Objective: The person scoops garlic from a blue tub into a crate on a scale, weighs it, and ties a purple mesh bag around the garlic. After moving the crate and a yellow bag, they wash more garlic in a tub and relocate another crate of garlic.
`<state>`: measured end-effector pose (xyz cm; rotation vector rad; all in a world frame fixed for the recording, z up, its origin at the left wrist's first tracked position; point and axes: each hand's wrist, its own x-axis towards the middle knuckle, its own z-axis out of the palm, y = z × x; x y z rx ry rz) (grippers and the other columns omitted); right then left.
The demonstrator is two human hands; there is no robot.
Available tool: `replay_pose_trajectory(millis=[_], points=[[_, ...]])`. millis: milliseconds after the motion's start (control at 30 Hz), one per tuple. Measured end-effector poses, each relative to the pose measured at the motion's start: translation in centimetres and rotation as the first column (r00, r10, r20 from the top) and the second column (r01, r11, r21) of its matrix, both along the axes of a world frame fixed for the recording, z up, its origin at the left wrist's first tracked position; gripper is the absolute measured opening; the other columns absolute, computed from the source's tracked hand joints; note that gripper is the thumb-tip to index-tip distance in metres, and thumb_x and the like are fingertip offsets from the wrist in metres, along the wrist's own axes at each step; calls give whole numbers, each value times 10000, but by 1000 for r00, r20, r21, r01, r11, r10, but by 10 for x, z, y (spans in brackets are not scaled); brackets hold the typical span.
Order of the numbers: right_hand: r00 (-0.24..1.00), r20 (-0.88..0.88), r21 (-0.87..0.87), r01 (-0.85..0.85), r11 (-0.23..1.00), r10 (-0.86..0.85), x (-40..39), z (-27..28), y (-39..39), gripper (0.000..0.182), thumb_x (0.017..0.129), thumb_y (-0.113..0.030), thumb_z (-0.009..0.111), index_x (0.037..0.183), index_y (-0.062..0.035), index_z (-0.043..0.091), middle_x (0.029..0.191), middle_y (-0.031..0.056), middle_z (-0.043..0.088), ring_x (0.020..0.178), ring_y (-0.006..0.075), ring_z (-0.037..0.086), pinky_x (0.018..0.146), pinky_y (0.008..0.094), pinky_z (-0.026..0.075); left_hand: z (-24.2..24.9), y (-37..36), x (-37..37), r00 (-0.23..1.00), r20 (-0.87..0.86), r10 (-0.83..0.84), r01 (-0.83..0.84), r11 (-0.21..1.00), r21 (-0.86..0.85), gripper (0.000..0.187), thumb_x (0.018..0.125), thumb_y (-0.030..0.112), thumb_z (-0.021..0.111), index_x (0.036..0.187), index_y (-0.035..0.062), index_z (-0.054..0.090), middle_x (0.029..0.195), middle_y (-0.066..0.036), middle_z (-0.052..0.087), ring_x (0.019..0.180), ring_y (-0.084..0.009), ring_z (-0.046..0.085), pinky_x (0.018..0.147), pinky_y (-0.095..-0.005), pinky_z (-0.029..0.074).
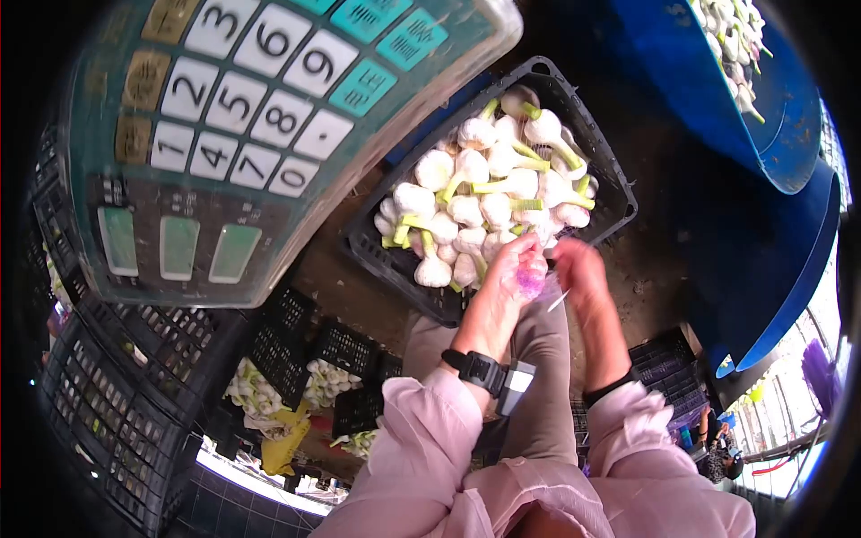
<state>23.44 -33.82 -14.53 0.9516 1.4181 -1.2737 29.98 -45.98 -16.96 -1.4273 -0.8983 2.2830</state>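
A black plastic crate [619, 193] in front of me is heaped with white garlic bulbs [475, 133] with short green stems. Over its near edge, my left hand [509, 273], palm turned up, has its fingers curled around a garlic bulb [530, 280] that looks bright purple. My right hand [578, 267] is close beside it on the right, smeared by motion with the fingers bent in. A pale pointed sliver [558, 302] shows just below the right fingers; I cannot tell whether that hand holds it.
A scale's keypad panel [242, 193] fills the upper left. Blue curved bins [708, 99] stand at the right, one with garlic [731, 45] in it. Black crates [117, 403] are stacked at the left, with more garlic [332, 384] lower down. A person [717, 453] is far off at lower right.
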Motion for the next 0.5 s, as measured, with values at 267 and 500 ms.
replay_pose_trajectory(millis=[267, 500], points=[[-558, -207, 605, -718, -343, 804, 6, 47, -113, 128, 658, -123, 551, 711, -17, 599, 682, 148, 608, 605, 287, 604, 579, 357, 490, -10, 20, 0, 609, 336, -718, 554, 82, -828, 160, 756, 159, 525, 630, 111, 438, 448, 43, 304, 363, -54, 287, 347, -209, 261], [756, -651, 177, 57, 983, 73, 11, 84, -14, 164, 780, -200, 519, 819, -45, 556, 657, 10, 534, 546, 78, 486, 473, 222, 394, 7, 14, -11, 996, -3, 88, -87, 973, -212, 232, 753, 138, 449, 542, 139, 353, 441, 38, 274, 336, -74, 240, 318, -214, 221]])
